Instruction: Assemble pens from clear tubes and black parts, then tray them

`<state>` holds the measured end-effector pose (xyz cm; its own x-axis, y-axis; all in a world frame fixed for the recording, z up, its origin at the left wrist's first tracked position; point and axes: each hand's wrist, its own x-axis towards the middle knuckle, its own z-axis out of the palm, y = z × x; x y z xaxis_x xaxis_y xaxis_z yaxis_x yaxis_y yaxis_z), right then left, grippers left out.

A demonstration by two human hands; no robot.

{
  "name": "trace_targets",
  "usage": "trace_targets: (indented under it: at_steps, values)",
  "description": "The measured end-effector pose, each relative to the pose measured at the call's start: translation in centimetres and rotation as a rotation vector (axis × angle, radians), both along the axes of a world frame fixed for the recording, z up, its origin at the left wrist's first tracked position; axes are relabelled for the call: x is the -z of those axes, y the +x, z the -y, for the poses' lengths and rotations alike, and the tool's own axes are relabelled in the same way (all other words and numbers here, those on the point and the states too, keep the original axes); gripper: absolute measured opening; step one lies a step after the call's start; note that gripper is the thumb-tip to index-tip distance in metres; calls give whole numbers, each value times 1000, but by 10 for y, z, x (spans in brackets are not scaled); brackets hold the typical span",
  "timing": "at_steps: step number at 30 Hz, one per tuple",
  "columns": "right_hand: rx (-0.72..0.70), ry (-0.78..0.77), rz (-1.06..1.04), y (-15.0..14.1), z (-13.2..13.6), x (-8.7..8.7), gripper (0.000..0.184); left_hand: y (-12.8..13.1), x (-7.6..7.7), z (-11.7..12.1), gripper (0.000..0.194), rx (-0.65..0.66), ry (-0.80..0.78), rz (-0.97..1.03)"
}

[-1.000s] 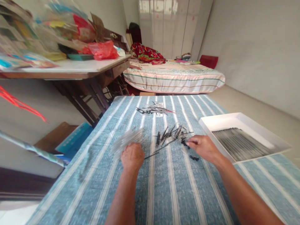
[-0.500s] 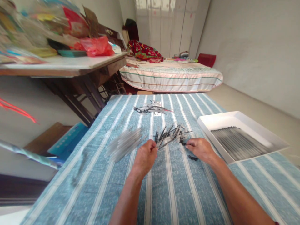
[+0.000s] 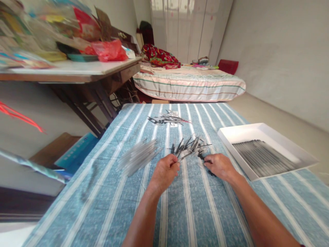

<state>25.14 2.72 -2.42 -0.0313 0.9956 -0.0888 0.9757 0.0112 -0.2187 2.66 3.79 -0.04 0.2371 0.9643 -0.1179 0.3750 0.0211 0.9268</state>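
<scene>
My left hand point(image 3: 166, 170) is closed in a pinch at the near side of a loose pile of thin black-and-clear sticks point(image 3: 190, 146), which look like pen refills. A slender stick point(image 3: 183, 158) appears to run out from its fingertips. Opposite it, my right hand point(image 3: 219, 166) has its fingers pressed together over small black pieces point(image 3: 201, 156); what they grip is hidden. Left of my hands lies a bundle of translucent tubes point(image 3: 138, 156), blurred. Farther back is another heap of thin dark sticks point(image 3: 167, 118), partly over a printed label.
A white open box point(image 3: 272, 132) holding a row of dark sticks point(image 3: 262, 156) stands at the right. Everything lies on a blue striped cloth point(image 3: 123, 212). A cluttered side table point(image 3: 102, 70) is at the left, and a bed point(image 3: 190, 84) stands beyond.
My left hand has shifted slightly right, close to the pile of sticks. My right hand has come down a little over the small black pieces. The view has shifted slightly.
</scene>
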Motion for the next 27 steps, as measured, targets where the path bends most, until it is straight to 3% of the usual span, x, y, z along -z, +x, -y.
trace_targets:
  at_steps: [12, 19, 27]
  values:
    - [-3, 0, -73, 0, 0, 2, 19, -1, -1, 1, 6, 30, -20, -26]
    - [-2, 5, -92, 1, -2, 7, 19, -11, 2, -7, 12, 49, 172, -677]
    - [-6, 3, -94, 0, -1, 6, 20, -3, 7, -3, 19, 40, 198, -908]
